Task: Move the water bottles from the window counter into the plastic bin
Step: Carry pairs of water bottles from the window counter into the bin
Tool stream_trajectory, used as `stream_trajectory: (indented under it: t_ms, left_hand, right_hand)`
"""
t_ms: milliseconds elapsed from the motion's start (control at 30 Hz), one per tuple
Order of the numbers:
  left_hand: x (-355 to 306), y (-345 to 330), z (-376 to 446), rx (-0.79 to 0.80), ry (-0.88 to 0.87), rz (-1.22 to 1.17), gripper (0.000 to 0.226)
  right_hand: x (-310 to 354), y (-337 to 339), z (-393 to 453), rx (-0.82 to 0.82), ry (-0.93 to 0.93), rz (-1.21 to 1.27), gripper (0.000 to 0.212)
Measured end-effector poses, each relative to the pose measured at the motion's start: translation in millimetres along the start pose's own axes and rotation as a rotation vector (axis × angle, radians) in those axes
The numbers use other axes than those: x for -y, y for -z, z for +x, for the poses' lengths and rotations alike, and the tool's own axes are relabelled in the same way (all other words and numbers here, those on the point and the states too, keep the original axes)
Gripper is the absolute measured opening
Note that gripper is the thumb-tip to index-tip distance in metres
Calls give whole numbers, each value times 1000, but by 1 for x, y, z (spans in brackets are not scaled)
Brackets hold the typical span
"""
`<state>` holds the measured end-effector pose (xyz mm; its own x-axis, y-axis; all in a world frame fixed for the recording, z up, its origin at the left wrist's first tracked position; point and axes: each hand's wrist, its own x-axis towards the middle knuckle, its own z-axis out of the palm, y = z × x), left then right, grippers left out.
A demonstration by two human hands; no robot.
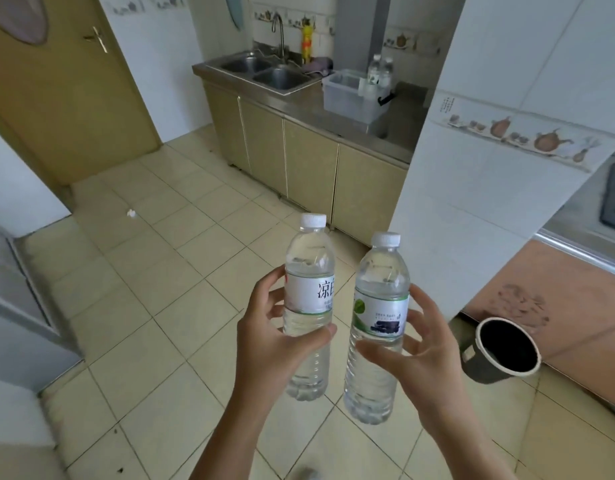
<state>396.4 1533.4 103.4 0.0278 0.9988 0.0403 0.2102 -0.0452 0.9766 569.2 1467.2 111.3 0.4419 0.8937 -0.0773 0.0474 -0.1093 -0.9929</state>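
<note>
Head view, wide-angle, looking down and fwd into a tiled kitchen. Only one view.

Lower centre of frame: two bare forearms reach up from the bottom edge, each hand carrying one full water bottle, upright, caps on. The left hand (275,327) wraps the bottle with the white label (308,306), thumb across the front below the label, fingers curled behind. The right hand (417,344) wraps the bottle with the green label (377,323), thumb in front, fingers round the far side. The bottles sit side by side, near each other but not touching, over the floor (167,306). Held at mid-body, probably because that balances the weight and keeps them from tipping; one per hand likely saves a trip.

Upper centre-right of frame: the clear plastic bin (354,95) stands on a steel table (306,102), just right of a double sink (264,72). Two more bottles (380,72) show at the bin's far right; whether they stand inside it or just behind, can't tell. The bin is well apart from the hands, w/ open floor between, so the carry looks about midway.

Right edge: a white tiled wall (479,168) hides part of the table. Lower right: a dark bucket (500,351) on the floor. Upper left: a closed door (56,98).
</note>
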Motion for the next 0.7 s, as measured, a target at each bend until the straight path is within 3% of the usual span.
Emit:
stream_trajectory:
  t_ms: [700]
  left_hand:
    - [-2, -74, 372, -122, 8, 19, 87]
  right_hand:
    - [36, -96, 413, 191, 27, 6, 89]
